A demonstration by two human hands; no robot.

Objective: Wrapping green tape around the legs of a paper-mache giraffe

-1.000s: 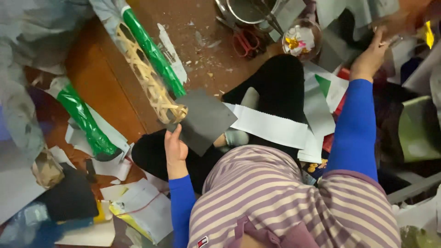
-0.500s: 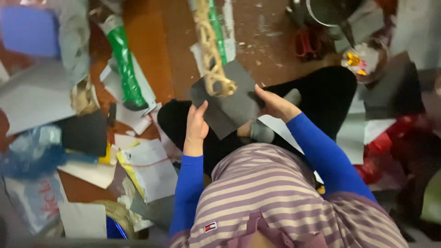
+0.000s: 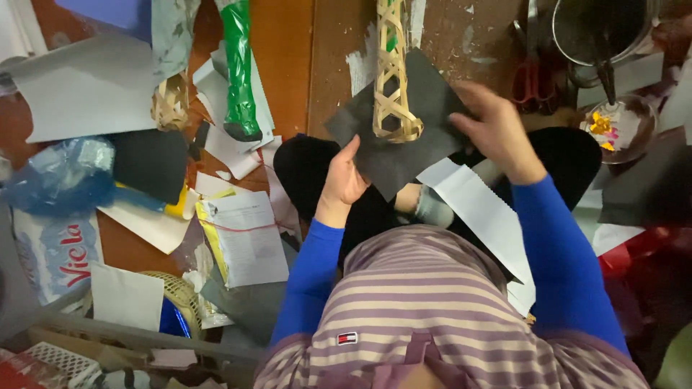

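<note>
I see the dark grey square paper sheet (image 3: pixel 404 137) held between both hands above my lap, over the black trousers (image 3: pixel 317 169). My left hand (image 3: pixel 342 180) grasps the sheet at its near left corner, thumb raised against the edge. My right hand (image 3: pixel 497 130) pinches the sheet at its right edge, fingers (image 3: pixel 468 97) curled over the top surface; this hand is motion-blurred, so the exact finger placement cannot be resolved.

The sheet sits tilted, one corner pointing toward me and one pointing left. Its surface is matte, uniform in colour and unfolded as far as visible. The open end of a woven bamboo lattice tube (image 3: pixel 393 75) lies across the far half of the sheet, touching it, and runs away toward the far edge of the view.

Just beside the sheet's near right edge, a white paper strip with a zigzag-cut edge (image 3: pixel 483 216) lies over my right leg. On the brown wooden floor (image 3: pixel 288 65) to the left stands a second bamboo tube wrapped in shiny green paper (image 3: pixel 239 72), well apart from both hands. Red-handled scissors (image 3: pixel 530 79) lie far right, near a round metal pot (image 3: pixel 602 29) and a small dish holding glue and coloured scraps (image 3: pixel 620 126).
</note>
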